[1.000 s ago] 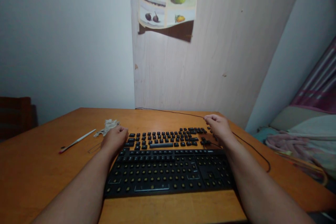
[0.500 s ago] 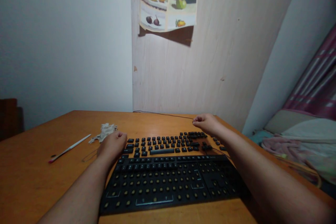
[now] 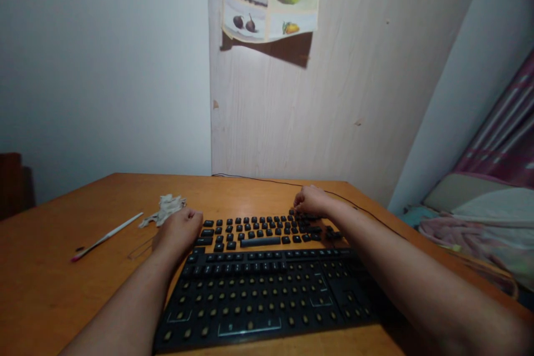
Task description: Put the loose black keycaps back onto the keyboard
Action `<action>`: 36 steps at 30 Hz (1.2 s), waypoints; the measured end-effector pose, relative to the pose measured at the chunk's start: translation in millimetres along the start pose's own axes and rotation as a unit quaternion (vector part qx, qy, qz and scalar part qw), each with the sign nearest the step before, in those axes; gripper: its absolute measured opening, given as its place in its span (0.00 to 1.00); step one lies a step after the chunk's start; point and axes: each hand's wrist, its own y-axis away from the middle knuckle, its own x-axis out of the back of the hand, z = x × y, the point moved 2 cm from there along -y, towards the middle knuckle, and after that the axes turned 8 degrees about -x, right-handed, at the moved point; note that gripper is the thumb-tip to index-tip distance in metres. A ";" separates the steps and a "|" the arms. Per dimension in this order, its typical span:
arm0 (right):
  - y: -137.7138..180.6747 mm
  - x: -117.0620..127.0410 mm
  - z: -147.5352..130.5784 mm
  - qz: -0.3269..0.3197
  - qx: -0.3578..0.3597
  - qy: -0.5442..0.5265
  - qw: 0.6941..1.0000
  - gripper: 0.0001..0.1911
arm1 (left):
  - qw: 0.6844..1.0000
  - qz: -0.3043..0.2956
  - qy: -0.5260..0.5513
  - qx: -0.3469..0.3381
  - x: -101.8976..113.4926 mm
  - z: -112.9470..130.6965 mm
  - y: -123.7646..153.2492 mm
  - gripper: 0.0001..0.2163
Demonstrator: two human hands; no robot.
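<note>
A black keyboard base without its keycaps lies near me on the orange wooden table. Beyond it, several loose black keycaps are laid out in rows on the table. My left hand rests as a loose fist at the left end of the keycap rows. My right hand hovers over the far right rows, fingers curled down in a pinch onto the keycaps; what they hold is hidden.
A thin white tool with a pink tip and a crumpled whitish cloth lie left of the keycaps. A black cable runs along the far table edge. A fruit picture hangs on the wall; bedding lies at right.
My right hand has moved left from the right end of the keycap rows to the far middle-right rows. My left hand has stayed put.
</note>
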 end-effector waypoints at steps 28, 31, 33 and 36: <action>-15.4 -17.9 -5.5 -0.039 0.013 0.012 0.999 0.08 | 1.000 -0.016 -0.004 0.015 2.0 5.4 4.0 0.18; -16.1 -19.9 -4.7 -0.053 0.015 0.018 0.998 0.10 | 1.000 -0.012 -0.004 0.015 2.3 6.1 4.3 0.17; -17.0 -21.9 -3.8 -0.063 0.015 0.022 0.998 0.12 | 1.000 -0.007 0.001 0.014 2.6 7.0 4.9 0.16; -18.5 -24.9 -2.4 -0.071 0.013 0.021 0.997 0.14 | 1.000 -0.005 0.006 0.014 2.9 8.1 6.0 0.15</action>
